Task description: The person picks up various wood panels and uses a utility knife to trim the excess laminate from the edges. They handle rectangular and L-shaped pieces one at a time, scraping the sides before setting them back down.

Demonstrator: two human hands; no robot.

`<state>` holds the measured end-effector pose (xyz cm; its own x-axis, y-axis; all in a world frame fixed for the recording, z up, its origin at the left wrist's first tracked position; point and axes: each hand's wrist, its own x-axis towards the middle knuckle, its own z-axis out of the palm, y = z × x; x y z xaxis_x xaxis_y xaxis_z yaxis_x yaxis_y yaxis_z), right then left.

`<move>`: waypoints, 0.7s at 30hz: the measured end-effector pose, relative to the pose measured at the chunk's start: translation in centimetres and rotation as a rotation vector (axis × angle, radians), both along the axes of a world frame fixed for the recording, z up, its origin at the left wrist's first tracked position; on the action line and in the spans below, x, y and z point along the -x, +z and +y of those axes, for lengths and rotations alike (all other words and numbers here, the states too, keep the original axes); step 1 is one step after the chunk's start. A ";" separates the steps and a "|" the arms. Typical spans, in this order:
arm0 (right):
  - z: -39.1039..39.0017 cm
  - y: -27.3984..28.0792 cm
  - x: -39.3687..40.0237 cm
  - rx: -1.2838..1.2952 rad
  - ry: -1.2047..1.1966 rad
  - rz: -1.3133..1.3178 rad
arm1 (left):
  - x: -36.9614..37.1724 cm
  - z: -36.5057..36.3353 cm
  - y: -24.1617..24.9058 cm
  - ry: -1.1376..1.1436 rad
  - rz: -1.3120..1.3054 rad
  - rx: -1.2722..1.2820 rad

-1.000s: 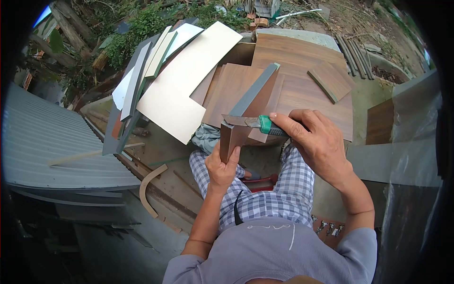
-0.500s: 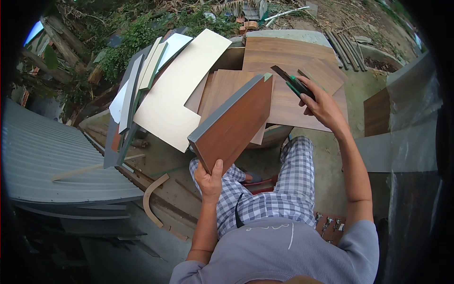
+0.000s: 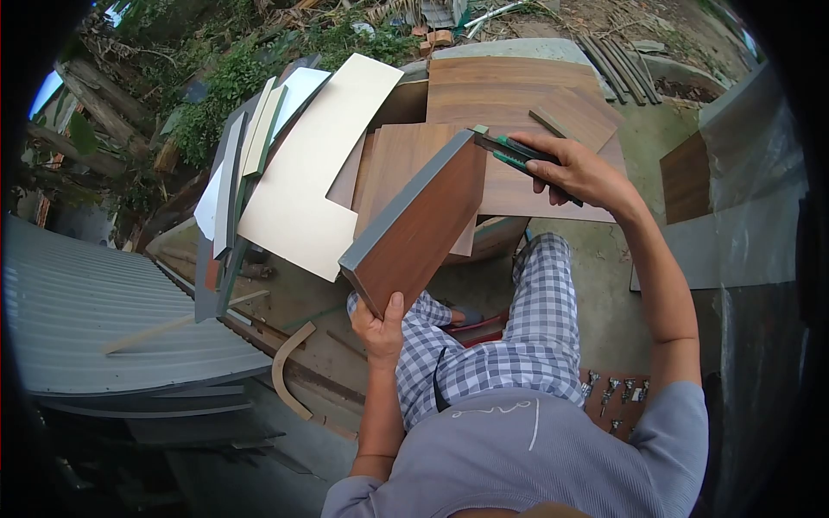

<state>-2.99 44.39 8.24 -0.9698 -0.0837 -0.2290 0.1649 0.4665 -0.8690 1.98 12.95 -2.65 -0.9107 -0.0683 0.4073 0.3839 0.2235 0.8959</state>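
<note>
My left hand (image 3: pixel 380 332) grips the lower corner of a brown wood-grain board (image 3: pixel 423 224), which is tilted up in front of me. Along the board's upper edge runs a grey band (image 3: pixel 406 197), and a small pale green piece shows at its far corner. Wrapped in my right hand (image 3: pixel 574 170) is a black and green utility knife (image 3: pixel 518 154). Its blade reaches that far corner and appears to touch it. The lower fingers of my left hand are hidden behind the board.
Wood-grain panels (image 3: pixel 518 86) lie stacked ahead. A cream L-shaped panel (image 3: pixel 315 173) and narrow strips (image 3: pixel 263 129) lean at left, beside corrugated metal sheeting (image 3: pixel 112 302). Metal hinges (image 3: pixel 610 388) sit on a brown board at my right. Plastic sheeting (image 3: pixel 751 198) hangs farther right.
My right hand has brought the knife left and down, from just beyond the board's far corner onto it. The left hand keeps its hold, and the view has shifted slightly.
</note>
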 end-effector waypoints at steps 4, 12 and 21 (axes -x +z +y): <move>0.3 -2.9 -0.2 -0.511 0.005 0.374 | 0.0 -0.3 -0.1 -0.040 -0.005 0.060; 0.6 -5.3 -0.3 -1.101 -0.024 0.712 | 0.0 -0.1 -0.2 -0.043 -0.039 0.067; 2.5 -5.2 0.2 -0.195 -0.195 0.052 | 0.4 -0.5 -0.2 -0.046 -0.114 -0.321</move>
